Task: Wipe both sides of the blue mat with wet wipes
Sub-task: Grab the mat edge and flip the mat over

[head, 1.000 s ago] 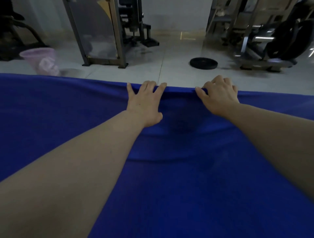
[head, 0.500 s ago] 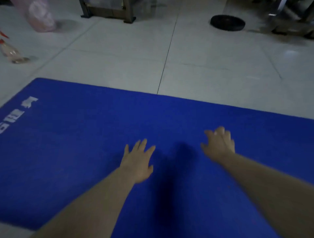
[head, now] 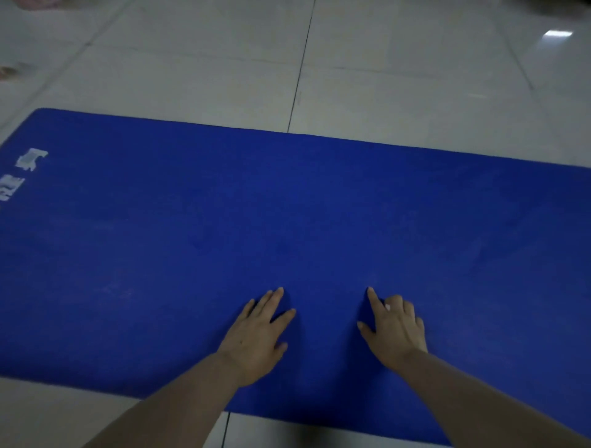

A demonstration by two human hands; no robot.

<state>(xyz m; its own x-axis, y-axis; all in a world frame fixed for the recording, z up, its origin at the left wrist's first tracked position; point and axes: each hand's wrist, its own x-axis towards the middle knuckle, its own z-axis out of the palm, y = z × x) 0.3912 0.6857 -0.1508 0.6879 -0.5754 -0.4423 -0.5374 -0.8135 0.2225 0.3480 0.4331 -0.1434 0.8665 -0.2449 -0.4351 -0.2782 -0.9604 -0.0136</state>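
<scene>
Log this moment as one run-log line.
blue mat: flat on tiled floor | left hand: open, on mat | right hand: on mat, no wipe visible

Blue mat point(head: 287, 224) runs off left and right frame edges; white print point(head: 30, 159) at far left cut off, unreadable. Pinkish blur point(head: 38, 3) upper left, unidentifiable.

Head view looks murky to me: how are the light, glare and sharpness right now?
Head view: dim, bluish light; one bright glare patch on the floor tiles at top right; the blue mat reads evenly, with soft shadow beside the left hand and right hand; the white print at the mat's left end is smeared and unreadable; wide-angle bending shows in the mat's far edge.
</scene>
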